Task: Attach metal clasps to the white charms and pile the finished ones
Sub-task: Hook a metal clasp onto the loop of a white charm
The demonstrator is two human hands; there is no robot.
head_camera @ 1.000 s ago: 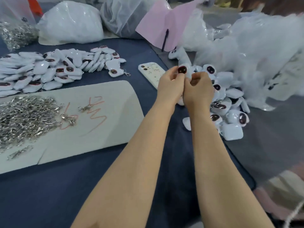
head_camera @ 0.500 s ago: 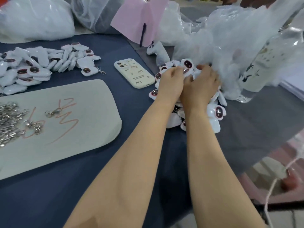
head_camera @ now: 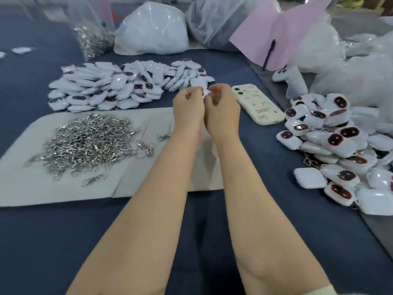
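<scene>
My left hand (head_camera: 187, 105) and my right hand (head_camera: 223, 105) are pressed together above the right end of the grey mat (head_camera: 25, 184). Their curled fingers pinch a small white charm (head_camera: 205, 92); only a sliver of it shows between them. A loose heap of metal clasps (head_camera: 89, 141) lies on the mat to the left. Behind it spreads a pile of white charms with dark faces (head_camera: 106, 88). Another pile of white charms (head_camera: 340, 150), some with clasps showing, lies at the right.
A cream phone (head_camera: 257, 105) lies face down just right of my hands. Plastic bags (head_camera: 153, 28), a bag of clasps (head_camera: 93, 41), a pink sheet (head_camera: 276, 33) and white fluffy material (head_camera: 350, 77) line the back and right of the blue table.
My hands have come away from the right pile and moved left to the middle, over the mat's end. The view has swung left, so the clasp heap shows again.
</scene>
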